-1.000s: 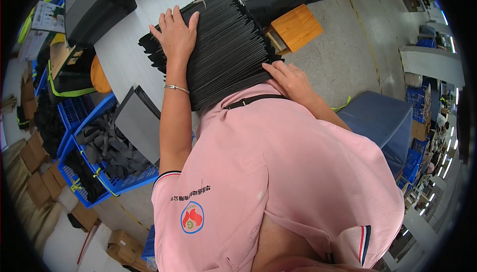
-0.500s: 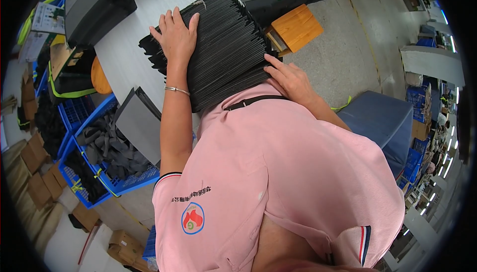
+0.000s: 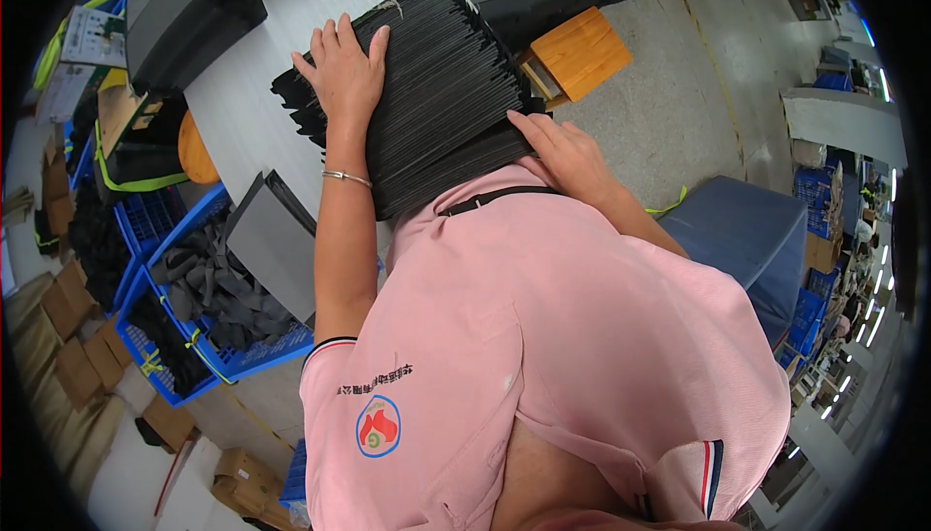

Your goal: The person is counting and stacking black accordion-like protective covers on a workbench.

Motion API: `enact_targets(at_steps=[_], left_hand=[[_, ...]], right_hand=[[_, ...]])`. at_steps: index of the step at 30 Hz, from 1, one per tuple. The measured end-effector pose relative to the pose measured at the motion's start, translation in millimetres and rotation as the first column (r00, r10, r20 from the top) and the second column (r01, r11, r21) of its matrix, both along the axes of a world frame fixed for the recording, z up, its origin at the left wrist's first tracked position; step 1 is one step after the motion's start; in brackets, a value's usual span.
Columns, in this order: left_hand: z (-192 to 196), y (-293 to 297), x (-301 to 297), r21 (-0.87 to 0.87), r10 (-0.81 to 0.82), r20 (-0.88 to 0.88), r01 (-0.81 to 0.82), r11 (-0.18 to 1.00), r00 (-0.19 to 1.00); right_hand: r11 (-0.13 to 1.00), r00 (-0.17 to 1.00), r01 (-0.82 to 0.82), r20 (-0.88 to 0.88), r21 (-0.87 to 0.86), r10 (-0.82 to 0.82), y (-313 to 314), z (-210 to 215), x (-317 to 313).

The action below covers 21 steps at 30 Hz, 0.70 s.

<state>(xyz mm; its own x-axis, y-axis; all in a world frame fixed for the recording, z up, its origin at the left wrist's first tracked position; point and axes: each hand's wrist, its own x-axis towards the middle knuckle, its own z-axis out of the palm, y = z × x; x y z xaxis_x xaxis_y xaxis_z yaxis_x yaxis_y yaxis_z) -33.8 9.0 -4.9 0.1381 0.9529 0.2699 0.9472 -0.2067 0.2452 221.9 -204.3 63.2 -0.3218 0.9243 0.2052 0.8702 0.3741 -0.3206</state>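
A thick row of thin black sheets (image 3: pixel 441 65) stands on edge, packed together, on the pale table close against my body. My left hand (image 3: pixel 346 70) lies across the row's left part, fingers spread and flat on the upper edges. At the right end, my right hand (image 3: pixel 562 148) grips the nearest sheets by their corners; some of its fingers are hidden behind them. A narrow gap separates these near sheets from the others.
Dark moulded pieces (image 3: pixel 194 22) rest at the table's far left. A wooden stool (image 3: pixel 579 54) stands beyond the right end. Blue crates (image 3: pixel 262 352) with grey strips sit at lower left, beside a grey panel (image 3: pixel 272 250). A dark blue padded block (image 3: pixel 732 240) is at right.
My right fingertips have shifted slightly left over the sheet edges, and the near sheets lean a little more toward me. My left hand has stayed in place.
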Motion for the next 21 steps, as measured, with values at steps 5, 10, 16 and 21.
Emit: enact_targets(at_steps=[5, 10, 16, 21], left_hand=[[1.9, -1.1, 0.4, 0.009, -0.029, 0.044, 0.028, 1.0, 0.999], [2.1, -0.9, 0.5, -0.021, 0.008, -0.008, -0.008, 1.0, 1.0], [1.3, -0.7, 1.0, 0.01, -0.023, 0.04, 0.023, 1.0, 0.999], [1.4, -0.8, 0.7, -0.007, -0.006, 0.024, 0.006, 1.0, 1.0]], right_hand=[[0.984, 0.994, 0.025, 0.111, -0.179, -0.005, 3.1, 3.4, -4.0], [0.987, 0.996, 0.013, 0.091, -0.161, 0.001, 2.4, 0.2, -2.9], [0.991, 0.998, 0.003, 0.058, -0.131, 0.005, 2.1, -0.6, -1.7], [0.994, 0.998, 0.0, 0.056, -0.11, 0.006, 1.4, -3.5, -0.7]])
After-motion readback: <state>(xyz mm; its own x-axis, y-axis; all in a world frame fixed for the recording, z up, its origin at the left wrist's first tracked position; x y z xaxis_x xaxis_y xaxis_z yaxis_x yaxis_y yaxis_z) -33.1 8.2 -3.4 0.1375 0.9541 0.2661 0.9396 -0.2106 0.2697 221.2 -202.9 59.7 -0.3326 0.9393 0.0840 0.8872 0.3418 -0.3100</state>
